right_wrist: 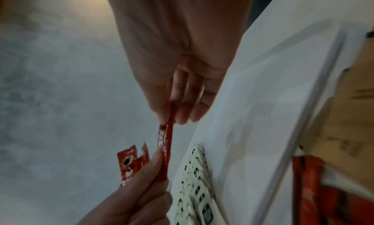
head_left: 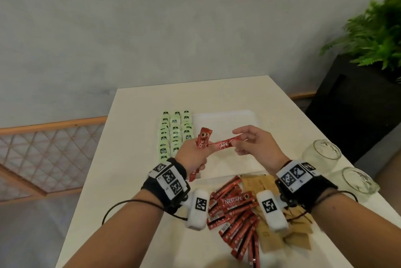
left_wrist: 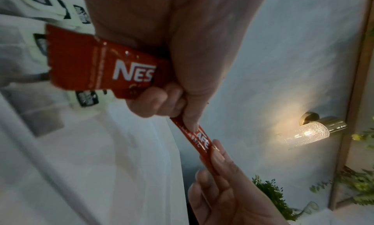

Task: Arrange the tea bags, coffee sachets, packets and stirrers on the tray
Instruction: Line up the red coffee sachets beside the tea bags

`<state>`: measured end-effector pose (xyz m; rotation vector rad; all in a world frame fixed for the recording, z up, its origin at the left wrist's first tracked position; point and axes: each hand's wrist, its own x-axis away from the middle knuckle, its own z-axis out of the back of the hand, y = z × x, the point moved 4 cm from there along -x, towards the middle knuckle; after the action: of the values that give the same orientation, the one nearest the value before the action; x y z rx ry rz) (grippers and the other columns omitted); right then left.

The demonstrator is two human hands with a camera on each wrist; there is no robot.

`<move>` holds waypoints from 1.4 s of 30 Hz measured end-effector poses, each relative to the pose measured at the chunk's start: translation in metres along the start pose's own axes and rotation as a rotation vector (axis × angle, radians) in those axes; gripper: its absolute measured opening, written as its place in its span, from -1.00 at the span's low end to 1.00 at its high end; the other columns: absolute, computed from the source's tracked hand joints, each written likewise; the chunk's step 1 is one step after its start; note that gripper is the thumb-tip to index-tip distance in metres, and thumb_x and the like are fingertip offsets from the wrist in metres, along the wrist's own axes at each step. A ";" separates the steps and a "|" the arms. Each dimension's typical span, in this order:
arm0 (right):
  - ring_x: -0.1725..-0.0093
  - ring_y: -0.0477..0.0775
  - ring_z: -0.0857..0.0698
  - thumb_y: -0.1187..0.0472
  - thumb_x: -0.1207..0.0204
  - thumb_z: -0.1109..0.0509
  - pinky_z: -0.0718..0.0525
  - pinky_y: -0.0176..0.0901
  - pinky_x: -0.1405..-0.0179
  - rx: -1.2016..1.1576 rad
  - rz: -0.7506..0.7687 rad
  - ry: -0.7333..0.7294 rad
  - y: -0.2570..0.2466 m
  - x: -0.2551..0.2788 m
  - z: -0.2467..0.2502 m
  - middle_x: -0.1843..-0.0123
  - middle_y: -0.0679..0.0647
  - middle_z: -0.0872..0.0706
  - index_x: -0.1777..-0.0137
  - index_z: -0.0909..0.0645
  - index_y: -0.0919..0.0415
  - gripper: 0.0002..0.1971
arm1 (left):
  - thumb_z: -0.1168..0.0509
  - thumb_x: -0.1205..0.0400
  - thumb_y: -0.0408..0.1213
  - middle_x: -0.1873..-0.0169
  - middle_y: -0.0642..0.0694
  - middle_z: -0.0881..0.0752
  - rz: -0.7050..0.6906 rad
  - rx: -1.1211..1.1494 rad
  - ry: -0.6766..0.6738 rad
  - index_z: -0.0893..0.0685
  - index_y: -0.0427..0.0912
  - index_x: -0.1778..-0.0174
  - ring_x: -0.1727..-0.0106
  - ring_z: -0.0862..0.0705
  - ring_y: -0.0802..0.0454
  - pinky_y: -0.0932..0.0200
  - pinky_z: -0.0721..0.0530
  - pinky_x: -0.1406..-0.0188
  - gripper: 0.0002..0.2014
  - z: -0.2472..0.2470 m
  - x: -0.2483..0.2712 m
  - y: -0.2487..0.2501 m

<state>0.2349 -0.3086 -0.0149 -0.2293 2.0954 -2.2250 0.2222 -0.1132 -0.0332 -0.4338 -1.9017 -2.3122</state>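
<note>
Hands meet above a white tray (head_left: 243, 116), and one red coffee sachet (head_left: 225, 143) stretches between them. The right hand (head_left: 257, 145) pinches the sachet's far end between thumb and forefinger, its other fingers loosely extended. The left hand (head_left: 193, 155) is closed around a small bunch of red sachets (head_left: 202, 139), which stand nearly upright in its fist; its thumb also presses the near end of the stretched sachet against that bunch. From the left wrist view, the bunch (left_wrist: 101, 67) sticks out past the curled fingers, with white letters showing. Both hands are raised off the tray. Green tea bags (head_left: 175, 131) lie in three neat overlapping rows along the tray's left side; whether they rest on the tray or just beside it cannot be told. Nearer the person, on the white table (head_left: 152, 98), is a loose heap of more red sachets (head_left: 236, 220), partly overlapping a scatter of brown paper packets (head_left: 297, 239). Two clear glass jars (head_left: 322, 152) sit at the table's right edge. Beyond them, a leafy green plant (head_left: 373, 35) stands on a black block.
</note>
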 end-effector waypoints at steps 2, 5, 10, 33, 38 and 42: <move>0.26 0.04 -0.74 0.31 -0.43 -0.58 -0.76 -0.16 0.14 0.102 -0.075 -0.119 -0.002 -0.011 -0.007 0.20 0.13 -0.80 -0.12 -0.74 0.22 -0.75 | -0.49 -0.54 -0.04 0.61 0.04 -0.45 -0.034 -0.092 0.016 -0.72 -0.16 0.04 0.61 -0.41 0.06 0.16 -0.45 0.51 -0.74 0.008 -0.007 0.005; 0.32 -0.02 -0.73 0.23 -0.43 -0.60 -0.73 -0.24 0.24 0.217 -0.116 -0.221 -0.005 -0.029 -0.024 0.19 0.17 -0.82 -0.02 -0.79 0.24 -0.81 | -0.49 -0.54 -0.02 0.64 0.03 -0.48 -0.081 -0.230 0.023 -0.74 -0.20 0.08 0.65 -0.44 0.08 0.22 -0.50 0.57 -0.71 0.016 -0.015 0.016; 0.44 -0.04 -0.63 0.29 -0.50 -0.53 -0.69 -0.22 0.38 0.199 -0.085 -0.152 -0.003 -0.065 -0.031 0.29 0.17 -0.75 0.06 -0.73 0.39 -0.86 | -0.48 -0.54 -0.02 0.63 0.02 -0.50 -0.089 -0.248 0.080 -0.72 -0.10 0.15 0.65 -0.47 0.06 0.22 -0.49 0.56 -0.78 0.041 -0.035 0.024; 0.43 0.00 -0.59 0.21 -0.36 -0.65 -0.72 -0.04 0.24 0.355 -0.377 0.152 0.070 -0.223 -0.022 0.37 0.06 -0.67 0.26 -0.63 0.14 -0.79 | -0.28 -0.72 -0.17 0.20 -0.19 -0.78 0.054 0.200 0.118 -0.61 -0.13 -0.13 0.40 -0.71 -0.03 0.09 -0.73 0.47 -0.86 0.098 -0.093 0.009; 0.38 -0.03 -0.69 0.15 -0.40 -0.61 -0.78 -0.11 0.21 0.431 -0.394 0.152 0.070 -0.227 -0.022 0.23 0.07 -0.66 0.17 -0.57 0.16 -0.76 | -0.29 -0.72 -0.15 0.27 -0.06 -0.80 0.017 0.069 0.111 -0.62 -0.09 -0.12 0.53 -0.55 0.10 0.21 -0.52 0.64 -0.86 0.099 -0.089 0.008; -0.03 0.07 -0.64 0.02 -0.36 -0.63 -0.63 -0.06 -0.06 0.586 -0.193 0.266 0.057 -0.207 -0.024 -0.04 0.05 -0.63 -0.10 -0.57 0.18 -0.57 | -0.33 -0.69 -0.17 0.27 -0.03 -0.81 -0.028 -0.010 0.093 -0.66 -0.17 -0.06 0.53 -0.47 0.12 0.24 -0.43 0.63 -0.85 0.099 -0.081 0.015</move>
<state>0.4321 -0.2560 -0.0848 -0.0989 1.4593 -3.0050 0.3181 -0.0276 -0.0258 -0.2973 -1.8665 -2.3166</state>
